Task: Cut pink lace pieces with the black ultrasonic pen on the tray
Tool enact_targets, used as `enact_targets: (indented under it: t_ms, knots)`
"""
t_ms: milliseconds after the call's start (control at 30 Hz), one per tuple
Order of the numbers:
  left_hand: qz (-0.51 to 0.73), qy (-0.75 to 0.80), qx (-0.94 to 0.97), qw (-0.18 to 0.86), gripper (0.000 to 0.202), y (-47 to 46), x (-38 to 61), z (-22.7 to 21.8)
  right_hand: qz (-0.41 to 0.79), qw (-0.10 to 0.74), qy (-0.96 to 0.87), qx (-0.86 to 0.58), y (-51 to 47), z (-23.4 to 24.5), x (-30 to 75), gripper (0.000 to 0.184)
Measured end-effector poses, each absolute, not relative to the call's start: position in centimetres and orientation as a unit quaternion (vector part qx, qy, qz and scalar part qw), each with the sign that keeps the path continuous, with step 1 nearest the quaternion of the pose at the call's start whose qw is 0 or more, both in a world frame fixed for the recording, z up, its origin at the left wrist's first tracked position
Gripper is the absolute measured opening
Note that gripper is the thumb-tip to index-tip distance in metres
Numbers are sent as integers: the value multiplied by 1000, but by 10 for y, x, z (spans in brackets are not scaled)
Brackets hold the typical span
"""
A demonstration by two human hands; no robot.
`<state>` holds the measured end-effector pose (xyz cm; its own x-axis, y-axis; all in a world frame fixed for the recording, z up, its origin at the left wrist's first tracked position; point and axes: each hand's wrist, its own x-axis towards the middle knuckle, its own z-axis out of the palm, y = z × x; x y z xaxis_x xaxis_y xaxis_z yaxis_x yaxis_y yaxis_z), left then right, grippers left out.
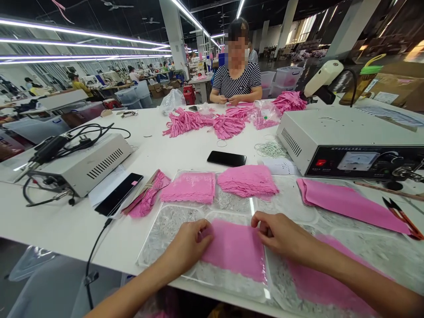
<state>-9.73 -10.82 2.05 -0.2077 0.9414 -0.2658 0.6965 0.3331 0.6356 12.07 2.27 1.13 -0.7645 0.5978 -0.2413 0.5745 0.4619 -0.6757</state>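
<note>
The pink lace-edged panel (235, 251) lies flat between the person's two hands, to the right of the left hand (190, 240) and to the left of the right hand (280, 229). It looks close to square, with no clear long axis, and most of it reaches from the fingers back toward the wearer. Neither hand is plainly nearer: the left is at its left edge, the right at its far right corner. The left thumb and forefinger are drawn together by the cloth; the right fingers are curled in, and whether either hand truly pinches the fabric I cannot tell. A second pink sheet (318, 289) spreads beneath the right forearm.

Under the panel is a glossy, mottled mat (168, 225), on a white table (155, 154). Just beyond the hands, two stacks of pink pieces sit side by side, a left stack (188, 187) and a right stack (247, 180), with folded pink cloth (351, 205) off to the right. Farther out are a black phone (226, 158), a metered control box (364, 141) and heaped pink straps (228, 126). Across the table is a co-worker in a striped top (236, 84), and behind, a wide workshop runs back under strip lights (82, 31)
</note>
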Motion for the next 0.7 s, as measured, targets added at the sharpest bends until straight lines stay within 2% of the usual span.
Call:
enact_targets:
  t_ms: [167, 267, 433, 533, 700]
  knots:
    - [181, 751, 562, 294, 18, -108, -99, 17, 312, 25, -903, -294, 2, 11, 139, 16]
    - [176, 747, 574, 287, 19, -108, -99, 14, 289, 26, -929, -229, -13, 0, 149, 19]
    - [169, 742, 586, 279, 22, -107, -99, 12, 261, 40, -942, -207, -23, -15, 150, 18]
    - [166, 740, 590, 277, 24, -107, -99, 12, 265, 51, -937, -221, -16, -14, 146, 18]
    - [169, 737, 594, 275, 25, -106, -99, 12, 263, 68, -906, -325, 5, -1, 136, 14]
